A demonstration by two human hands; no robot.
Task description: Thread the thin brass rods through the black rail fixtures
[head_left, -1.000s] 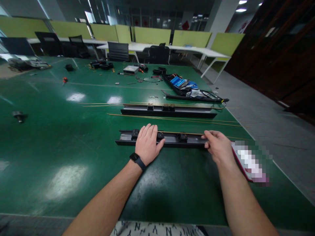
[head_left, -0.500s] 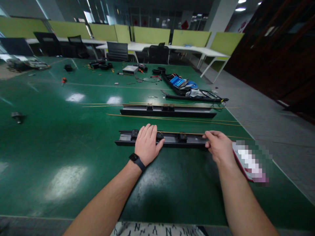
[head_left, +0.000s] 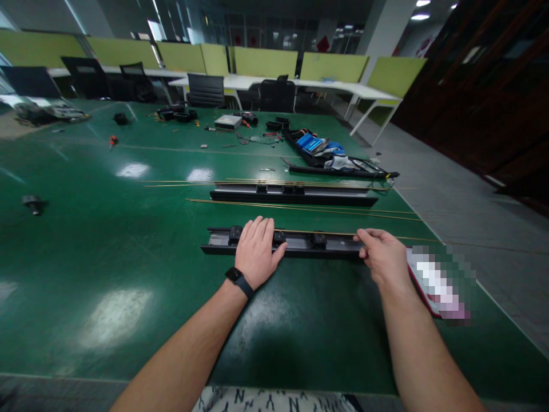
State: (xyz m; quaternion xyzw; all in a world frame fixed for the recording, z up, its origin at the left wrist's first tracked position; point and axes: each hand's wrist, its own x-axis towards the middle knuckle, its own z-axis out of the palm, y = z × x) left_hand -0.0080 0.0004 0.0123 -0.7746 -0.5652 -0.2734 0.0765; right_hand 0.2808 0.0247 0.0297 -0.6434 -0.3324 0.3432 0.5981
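Note:
Flat across the nearer black metal rail (head_left: 300, 253) lies my left hand (head_left: 259, 252), fingers stretched out and thumb apart, pressing on its channel. Under and beside it are black sliding blocks; one block (head_left: 235, 234) shows left of the hand and another (head_left: 318, 240) farther right, and the fingers partly cover one more. My right hand (head_left: 381, 252) is closed at the rail's right end, thumb and forefinger pinching a thin brass-coloured rod (head_left: 334, 233). That rod runs along the rail's far edge and sticks out past the hand to the right.
Beyond lies a second black rail (head_left: 295, 198) with blocks, with several thin rods (head_left: 343, 210) near it. A red-edged board (head_left: 418, 286), partly blurred out, rests right of my right hand. Farther back are a black frame with blue packs (head_left: 317, 146), a grey box (head_left: 228, 122) and small parts.

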